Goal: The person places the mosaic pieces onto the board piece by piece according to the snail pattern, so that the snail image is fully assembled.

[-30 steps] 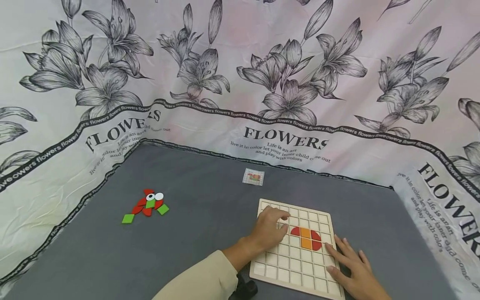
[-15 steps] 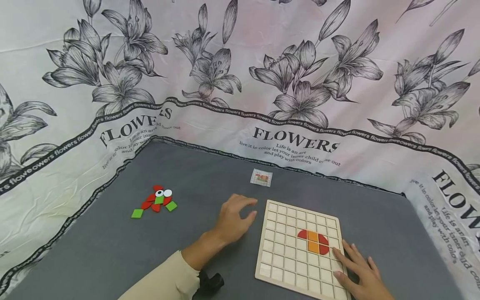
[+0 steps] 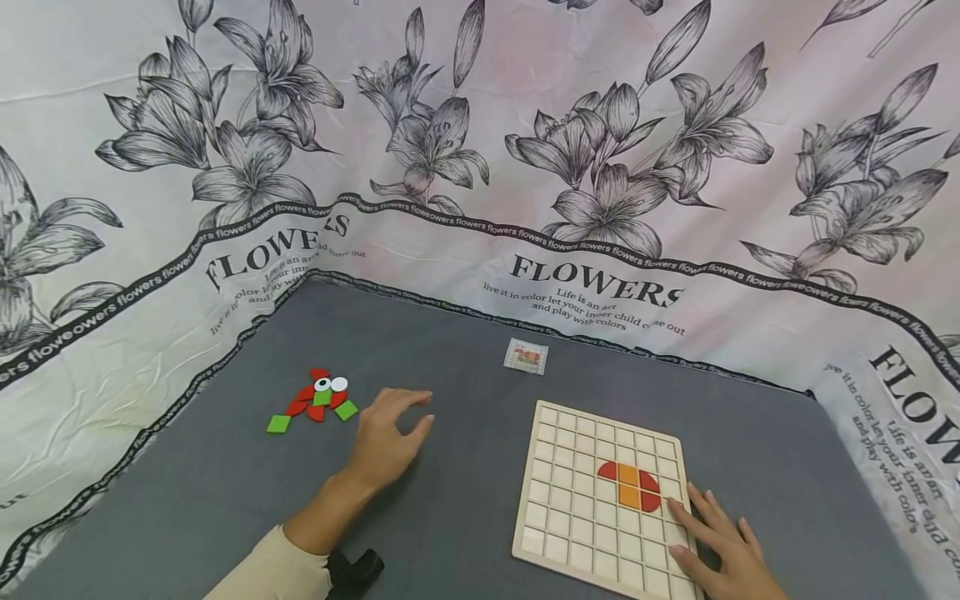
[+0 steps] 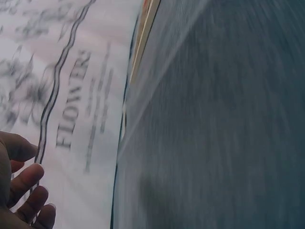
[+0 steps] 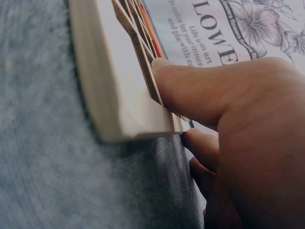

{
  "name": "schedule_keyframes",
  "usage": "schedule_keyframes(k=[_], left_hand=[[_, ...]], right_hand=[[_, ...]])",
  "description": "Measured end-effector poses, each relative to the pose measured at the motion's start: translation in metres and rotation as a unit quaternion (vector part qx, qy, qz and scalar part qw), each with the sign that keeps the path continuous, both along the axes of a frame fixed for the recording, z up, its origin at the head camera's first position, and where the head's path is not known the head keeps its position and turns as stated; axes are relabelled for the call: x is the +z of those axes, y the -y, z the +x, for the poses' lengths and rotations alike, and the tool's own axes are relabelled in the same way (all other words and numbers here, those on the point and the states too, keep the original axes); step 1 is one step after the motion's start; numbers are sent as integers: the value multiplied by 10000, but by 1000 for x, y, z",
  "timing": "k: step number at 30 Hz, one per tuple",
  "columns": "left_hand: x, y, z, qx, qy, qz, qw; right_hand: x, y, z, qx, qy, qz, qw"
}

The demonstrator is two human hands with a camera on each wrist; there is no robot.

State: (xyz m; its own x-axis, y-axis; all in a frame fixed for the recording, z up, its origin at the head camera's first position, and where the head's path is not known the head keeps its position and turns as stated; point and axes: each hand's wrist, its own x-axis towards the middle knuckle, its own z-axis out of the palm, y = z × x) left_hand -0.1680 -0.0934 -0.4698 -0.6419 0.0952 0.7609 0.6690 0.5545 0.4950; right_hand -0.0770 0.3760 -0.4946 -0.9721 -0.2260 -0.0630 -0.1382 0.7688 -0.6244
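Note:
My left hand [image 3: 388, 437] is over the grey table, just right of a small cluster of pieces, its thumb and index finger apart with nothing between them. That cluster has red pieces [image 3: 316, 412], green diamonds [image 3: 278, 424] and white round eye pieces [image 3: 340, 384]. A wooden grid board [image 3: 558, 521] lies at the right, with red rounded pieces [image 3: 651, 499] and orange squares [image 3: 629, 497] set in its cells. My right hand [image 3: 723, 542] rests at the board's right edge, thumb and index finger lying on top. In the right wrist view the thumb [image 5: 190, 88] touches the raised rim.
A small printed card [image 3: 526, 356] with a coloured picture on a grid lies at the back of the table [image 3: 442, 517]. Flower-printed cloth [image 3: 480, 242] hangs around the back and sides. A black strap piece [image 3: 356, 573] sits at the left wrist.
My left hand has moved left, off the board and across the table to beside the coloured pieces. The right hand stays at the board's edge. The head view has shifted slightly.

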Motion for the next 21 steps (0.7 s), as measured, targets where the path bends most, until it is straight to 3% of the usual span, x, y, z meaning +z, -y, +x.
schedule_keyframes(k=[9,14,18,21], left_hand=[[-3,55,4,927,-146,272,9952],[-11,77,4,1468,-49,569,9875],[-17,90,4,1864,223,724,9795],[-19,97,6,1969,612,763,9755]], right_hand=[[0,0,0,-27,5,-3,10000],[-1,-1,-1,20,-37,14,10000],[-1,0,-1,-5,67,14,10000],[-1,0,0,-23,67,-8,10000]])
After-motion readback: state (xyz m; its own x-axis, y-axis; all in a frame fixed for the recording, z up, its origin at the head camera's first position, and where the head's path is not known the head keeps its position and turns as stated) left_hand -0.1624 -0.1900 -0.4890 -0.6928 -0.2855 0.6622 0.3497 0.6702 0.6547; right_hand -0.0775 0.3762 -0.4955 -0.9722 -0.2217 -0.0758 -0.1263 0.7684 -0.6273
